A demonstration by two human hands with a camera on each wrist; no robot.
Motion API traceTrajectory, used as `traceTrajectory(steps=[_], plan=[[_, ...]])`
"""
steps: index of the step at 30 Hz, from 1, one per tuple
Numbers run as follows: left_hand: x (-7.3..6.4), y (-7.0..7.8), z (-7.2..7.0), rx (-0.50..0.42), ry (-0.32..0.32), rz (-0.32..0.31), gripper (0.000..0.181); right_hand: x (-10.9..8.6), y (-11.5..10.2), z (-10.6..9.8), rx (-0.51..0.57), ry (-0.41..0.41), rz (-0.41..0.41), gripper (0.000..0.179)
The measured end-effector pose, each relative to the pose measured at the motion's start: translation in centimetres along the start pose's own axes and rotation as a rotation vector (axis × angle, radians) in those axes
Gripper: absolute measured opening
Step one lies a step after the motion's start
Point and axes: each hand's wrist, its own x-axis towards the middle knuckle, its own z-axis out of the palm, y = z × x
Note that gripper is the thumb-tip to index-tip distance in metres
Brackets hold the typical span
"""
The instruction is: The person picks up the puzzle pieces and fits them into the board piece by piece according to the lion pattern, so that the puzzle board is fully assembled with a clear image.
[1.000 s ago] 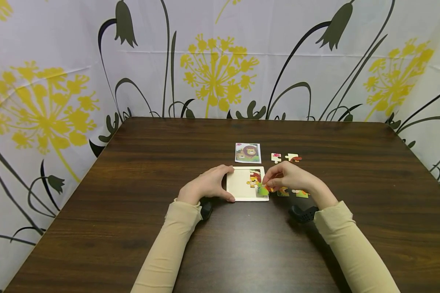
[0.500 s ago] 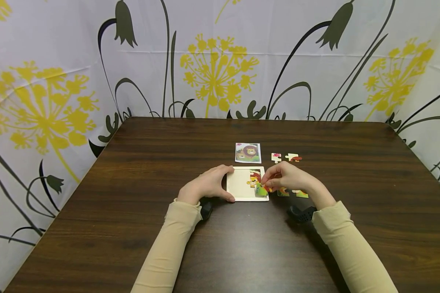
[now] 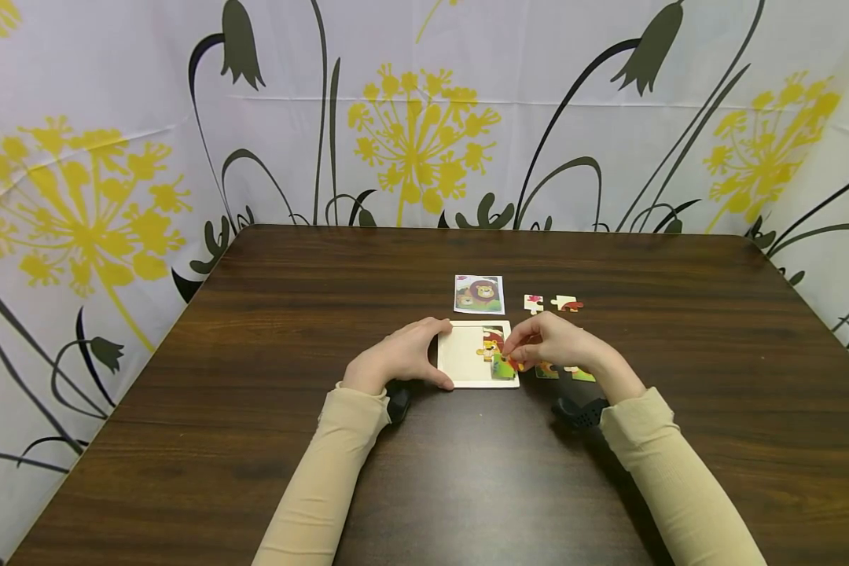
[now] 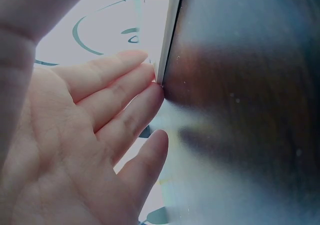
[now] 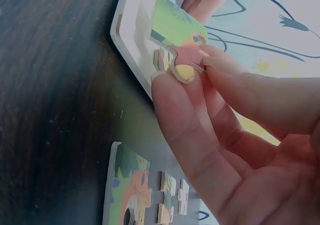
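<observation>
My left hand (image 3: 403,358) holds the pale puzzle tray (image 3: 458,354) at its left side in the head view, thumb at the near corner and fingertips at the far one. In the left wrist view its fingers look nearly straight against the tray's edge. Between thumb and fingers, my right hand (image 3: 555,343) pinches a green puzzle piece (image 5: 175,22) with a red and yellow tab. The piece is tilted over the tray's near right corner. A lion-face puzzle piece (image 3: 490,346) lies in the tray at the upper right, partly covered by the right hand.
Behind the tray lies a lion picture card (image 3: 478,295). To its right are a pink-flower puzzle piece (image 3: 534,303) and a brown-and-white one (image 3: 566,303). More puzzle pieces (image 3: 580,374) lie below the right hand. Everything rests on a dark wooden table (image 3: 311,299).
My right hand has shifted slightly left with the green puzzle piece, further over the tray corner. The left hand and tray stay put.
</observation>
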Motion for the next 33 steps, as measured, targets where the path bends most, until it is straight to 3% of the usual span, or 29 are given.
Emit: traceTrajectory(steps=[15,23,33], plan=[[0.0,0.1,0.0,0.007,-0.017,-0.029,0.085,0.3,-0.6,0.5,-0.037,-0.005,-0.045,0.012],[0.1,0.1,-0.1,-0.003,-0.023,-0.036,0.084,0.6,-0.7,0.9,-0.054,-0.006,-0.108,0.012],[-0.1,0.2,-0.2,0.005,-0.012,-0.007,0.084,0.9,-0.5,1.3,-0.024,0.000,-0.143,0.015]])
